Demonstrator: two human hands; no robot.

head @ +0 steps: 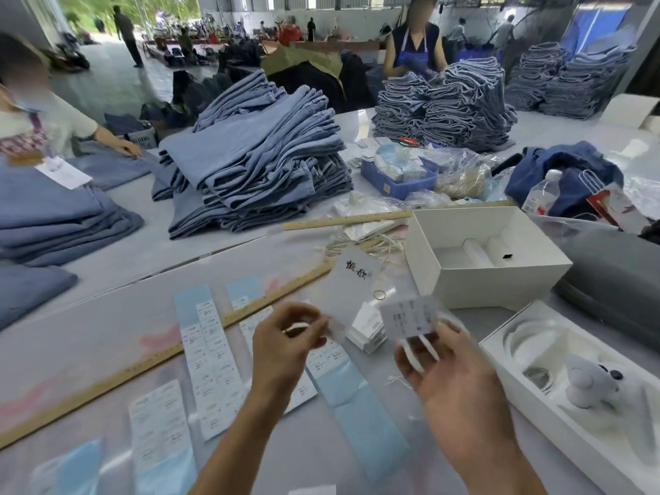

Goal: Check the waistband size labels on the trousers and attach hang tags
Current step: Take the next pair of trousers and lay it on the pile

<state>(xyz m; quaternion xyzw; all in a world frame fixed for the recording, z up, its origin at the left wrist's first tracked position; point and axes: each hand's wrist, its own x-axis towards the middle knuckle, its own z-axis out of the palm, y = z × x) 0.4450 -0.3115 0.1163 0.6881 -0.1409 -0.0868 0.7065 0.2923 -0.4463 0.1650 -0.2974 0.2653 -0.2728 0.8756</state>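
My right hand holds a white printed hang tag up over the table, pinched by its lower edge, with white tape on the fingertips. My left hand is curled shut just left of it, pinching something small and pale that is too blurred to name. A small stack of white tags lies on the table between the hands. Strips of printed size labels on light blue backing lie flat beneath my hands. A tall pile of folded blue trousers stands further back, out of reach of both hands.
A long wooden ruler crosses the table diagonally. An open white box and a white tray with a small toy figure stand on the right. A blue basket, plastic bags and more trouser stacks lie behind. Other workers stand at the left and back.
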